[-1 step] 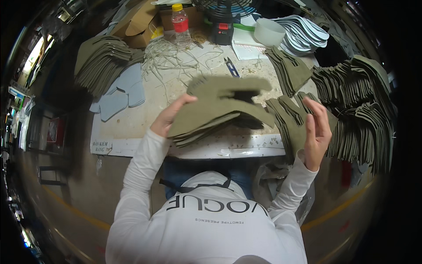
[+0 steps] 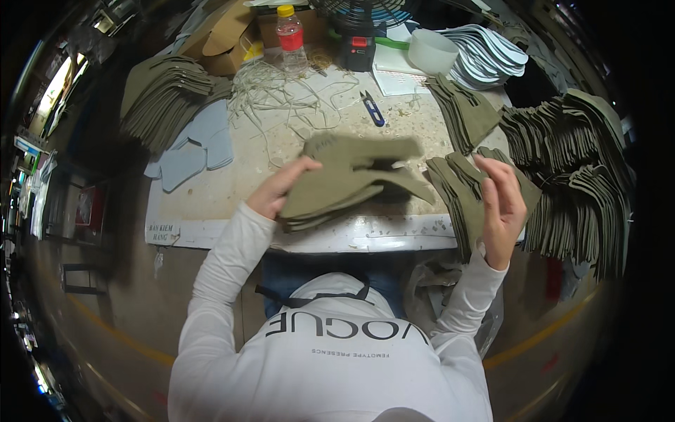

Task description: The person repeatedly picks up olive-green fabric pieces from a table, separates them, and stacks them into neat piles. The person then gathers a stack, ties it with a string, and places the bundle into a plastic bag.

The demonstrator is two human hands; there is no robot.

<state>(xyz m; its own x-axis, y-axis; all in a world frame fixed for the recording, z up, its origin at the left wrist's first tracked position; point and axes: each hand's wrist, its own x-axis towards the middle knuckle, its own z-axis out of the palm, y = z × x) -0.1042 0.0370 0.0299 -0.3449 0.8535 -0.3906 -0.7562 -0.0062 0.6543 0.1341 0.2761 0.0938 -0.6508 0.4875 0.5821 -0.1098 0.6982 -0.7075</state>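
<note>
My left hand (image 2: 285,186) is closed on the left end of a stack of olive-green cut fabric pieces (image 2: 330,179). The stack is held over the near middle of the table, its layers fanned and its right end blurred. My right hand (image 2: 503,211) is open and holds nothing, thumb and fingers apart. It is nearest to a bundle of olive fabric pieces (image 2: 455,197) at the table's near right edge; whether it touches them I cannot tell. Beyond the held stack lie blue-handled thread snips (image 2: 373,110).
Olive piles (image 2: 165,98) and light-blue pieces (image 2: 184,167) lie at left, with more olive stacks (image 2: 569,141) at right. Tangled pale strips (image 2: 271,95), a bottle (image 2: 290,39), a fan (image 2: 362,17), a white bowl (image 2: 431,53) and pale curved pieces (image 2: 485,56) stand or lie at the back.
My left hand and the held stack have shifted slightly right, and the stack's right end has changed shape. My right hand has moved a little left, still open.
</note>
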